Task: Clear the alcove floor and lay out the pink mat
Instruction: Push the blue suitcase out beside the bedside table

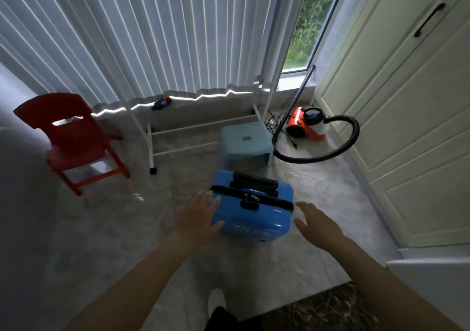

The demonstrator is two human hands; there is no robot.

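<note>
Head view: tiled alcove floor point(101, 241), pale grey with marbled veining and a glossy sheen; no pink mat shows anywhere here
Suitcase point(251, 209): small, hard-shelled, glossy blue plastic with rounded corners; upright on the floor in mid-frame; black zip seam running across its top, two metal pullers at the middle, black retracted handle behind the seam
Left hand point(195, 216): fingers straight and spread wide; fingertips and thumb lie at the suitcase's left edge, contact cannot be told for sure
Right hand point(315, 225): fingers relaxed and spread, holding nothing; just beside the suitcase's right side, apart from it
Stool point(245, 144): light blue moulded plastic, square top with rounded edges and a slot in the middle; just behind the suitcase
Chair point(73, 139): red plastic, child-sized, slotted backrest, orange lower rails; at left, well apart from the suitcase
Rack point(178, 129): white metal tubes, black foot cap; between chair and stool, against the blinds
Vacuum cleaner point(306, 123): orange and white canister, black ribbed hose curving in a loop; right, near the cupboard
Blinds point(152, 32): white vertical slats, uneven hem
Cupboard door point(407, 101): cream, panelled, black bar handle
</note>
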